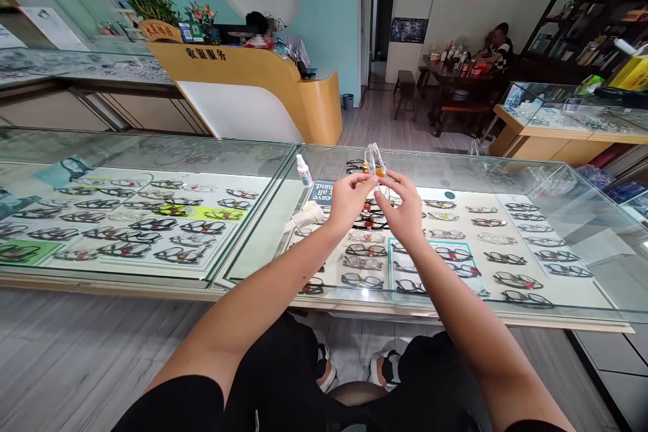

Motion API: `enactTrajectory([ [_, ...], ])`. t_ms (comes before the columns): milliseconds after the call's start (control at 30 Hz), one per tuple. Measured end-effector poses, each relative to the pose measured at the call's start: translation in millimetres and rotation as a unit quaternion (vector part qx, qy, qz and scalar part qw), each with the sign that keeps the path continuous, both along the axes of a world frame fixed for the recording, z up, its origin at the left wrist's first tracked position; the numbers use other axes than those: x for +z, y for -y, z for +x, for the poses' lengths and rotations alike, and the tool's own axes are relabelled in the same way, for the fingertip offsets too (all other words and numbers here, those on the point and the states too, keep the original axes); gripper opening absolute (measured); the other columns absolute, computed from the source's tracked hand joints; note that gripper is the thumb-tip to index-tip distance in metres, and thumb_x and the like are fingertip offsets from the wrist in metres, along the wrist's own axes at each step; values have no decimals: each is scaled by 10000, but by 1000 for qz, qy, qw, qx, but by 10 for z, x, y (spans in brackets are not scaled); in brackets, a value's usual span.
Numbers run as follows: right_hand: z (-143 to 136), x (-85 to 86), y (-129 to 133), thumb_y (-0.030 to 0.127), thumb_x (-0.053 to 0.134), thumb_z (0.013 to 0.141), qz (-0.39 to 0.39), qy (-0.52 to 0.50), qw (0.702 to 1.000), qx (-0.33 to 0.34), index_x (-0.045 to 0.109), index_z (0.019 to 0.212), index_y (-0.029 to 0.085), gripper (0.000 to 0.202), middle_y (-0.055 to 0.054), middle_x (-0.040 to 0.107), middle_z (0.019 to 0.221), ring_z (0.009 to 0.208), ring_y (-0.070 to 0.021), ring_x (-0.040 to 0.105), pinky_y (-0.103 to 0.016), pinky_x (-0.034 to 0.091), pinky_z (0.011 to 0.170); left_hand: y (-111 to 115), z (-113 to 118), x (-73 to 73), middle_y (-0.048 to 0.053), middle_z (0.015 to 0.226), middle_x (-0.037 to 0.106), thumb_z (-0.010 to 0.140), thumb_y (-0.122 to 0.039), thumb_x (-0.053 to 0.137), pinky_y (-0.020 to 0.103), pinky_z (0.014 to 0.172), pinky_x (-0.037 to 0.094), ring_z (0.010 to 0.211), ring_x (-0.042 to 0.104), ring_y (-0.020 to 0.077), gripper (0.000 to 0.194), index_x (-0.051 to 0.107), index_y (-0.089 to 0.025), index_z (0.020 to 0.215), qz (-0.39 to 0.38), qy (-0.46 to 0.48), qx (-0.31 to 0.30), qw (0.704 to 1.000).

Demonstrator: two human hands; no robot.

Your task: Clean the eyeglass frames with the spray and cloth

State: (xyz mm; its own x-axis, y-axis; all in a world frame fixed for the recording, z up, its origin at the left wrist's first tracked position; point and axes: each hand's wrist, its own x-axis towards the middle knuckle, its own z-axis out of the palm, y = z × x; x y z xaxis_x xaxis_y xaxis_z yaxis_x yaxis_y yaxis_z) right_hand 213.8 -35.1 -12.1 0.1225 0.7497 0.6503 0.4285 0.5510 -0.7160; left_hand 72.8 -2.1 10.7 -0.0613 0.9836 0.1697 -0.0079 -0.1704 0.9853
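Observation:
A pair of clear-framed eyeglasses [373,156] is held up over the glass display case, its temples pointing away from me. My left hand [350,199] pinches it from the left, fingers closed at its near end. From the other side my right hand [403,208] grips the same glasses, thumb and fingers together on it. The two hands almost meet, and their fingers hide the near part of the frame. Left of my hands, a small white spray bottle [304,170] stands on the glass top. Nearer to me lies a crumpled white cloth [304,216].
Beneath the glass top [258,263] lie rows of eyeglasses [365,250]. A second display section [126,216] adjoins on the left. Beyond stands a yellow-and-white reception counter [318,98] with a person behind it. Another person [499,47] sits at a dark table at the back right.

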Motion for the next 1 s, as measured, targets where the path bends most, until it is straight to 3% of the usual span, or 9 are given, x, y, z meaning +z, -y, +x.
enactTrajectory([
  [67,12,23,4,314,714,970,2,-23,1000,2,816,1154,281,213,-97,747,1400,1324,-295,670,-504,525,1094,-96,-66,56,-47,583,434,833,-425,807,282,587,307,592,368,119,247,816,-184,890,12,-48,2,999],
  [133,47,47,-15,325,675,983,7,-63,998,-22,796,1075,253,168,-98,772,1290,1183,-265,706,-437,545,964,-236,-162,156,-58,563,396,859,-419,763,287,584,282,565,334,116,241,812,-187,899,38,-141,-24,989],
  [200,99,62,-58,339,645,986,-4,-117,992,-57,767,1006,228,166,-78,773,1090,974,-222,695,-382,525,851,-416,-269,288,-49,563,443,871,-429,746,297,592,273,562,368,125,247,812,-193,902,76,-277,-71,955],
  [300,173,56,-146,365,638,961,-53,-203,976,-59,739,984,216,182,-9,662,817,782,-181,605,-342,484,766,-712,-386,475,17,732,693,897,-434,721,309,629,318,671,555,165,251,827,-211,941,120,-504,-130,845],
  [400,208,25,-224,378,643,929,-83,-244,966,-33,729,980,219,188,21,572,743,736,-170,548,-323,451,724,-950,-410,554,54,1039,826,927,-434,689,301,682,376,881,694,212,265,842,-240,1023,130,-649,-199,723],
  [500,216,-6,-276,425,657,895,-98,-240,965,-30,716,946,215,224,10,592,765,738,-169,523,-316,434,701,-1074,-366,508,57,1170,836,940,-405,668,295,747,427,1007,730,237,266,845,-258,1074,120,-709,-236,654],
  [733,212,-46,-322,500,695,868,-137,-243,960,-2,698,929,205,302,-8,653,809,730,-161,523,-311,450,699,-1109,-206,295,67,1159,845,920,-368,718,281,841,483,1071,741,247,232,863,-270,1074,100,-728,-244,633],
  [1000,193,-57,-310,426,680,900,-151,-221,963,-5,682,882,224,202,4,625,771,715,-164,502,-307,427,667,-1122,-79,216,51,1165,847,906,-353,723,272,841,498,1050,729,232,217,860,-278,1056,84,-740,-246,620],
])
